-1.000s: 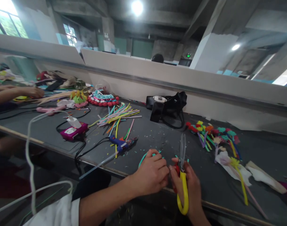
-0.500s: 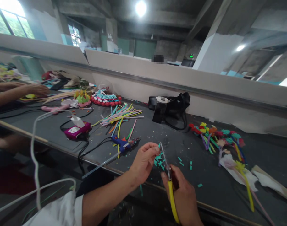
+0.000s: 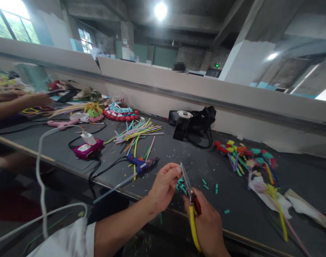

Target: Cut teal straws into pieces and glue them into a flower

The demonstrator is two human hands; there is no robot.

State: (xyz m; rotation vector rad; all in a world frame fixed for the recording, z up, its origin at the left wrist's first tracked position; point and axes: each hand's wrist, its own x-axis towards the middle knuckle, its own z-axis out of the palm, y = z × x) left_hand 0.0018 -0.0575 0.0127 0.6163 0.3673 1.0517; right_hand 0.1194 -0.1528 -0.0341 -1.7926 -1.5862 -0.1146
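In my right hand (image 3: 205,225) is a pair of scissors (image 3: 191,210) with a yellow handle and a bit of red at the grip. Its blades point up and away from me, with their tips beside my left fingertips. My left hand (image 3: 164,184) is pinched closed on a thin green strip (image 3: 181,165), mostly hidden by the fingers and blades. Beneath the hands, small cut green pieces (image 3: 181,186) lie in a loose pile on the dark table (image 3: 163,151). A few more green bits (image 3: 205,184) are scattered to the right.
A blue glue gun (image 3: 138,164) lies left of my hands, near a bundle of coloured strips (image 3: 138,130). Further left sit a purple power socket (image 3: 88,148) and a white cable (image 3: 39,171). A black bag (image 3: 200,123) stands behind; colourful flowers (image 3: 241,151) lie right. Another person's hands (image 3: 31,101) work far left.
The scissor blades have turned slightly and now sit closer to my left fingertips. My left hand has barely moved. At far left, the other person's hands have shifted slightly.
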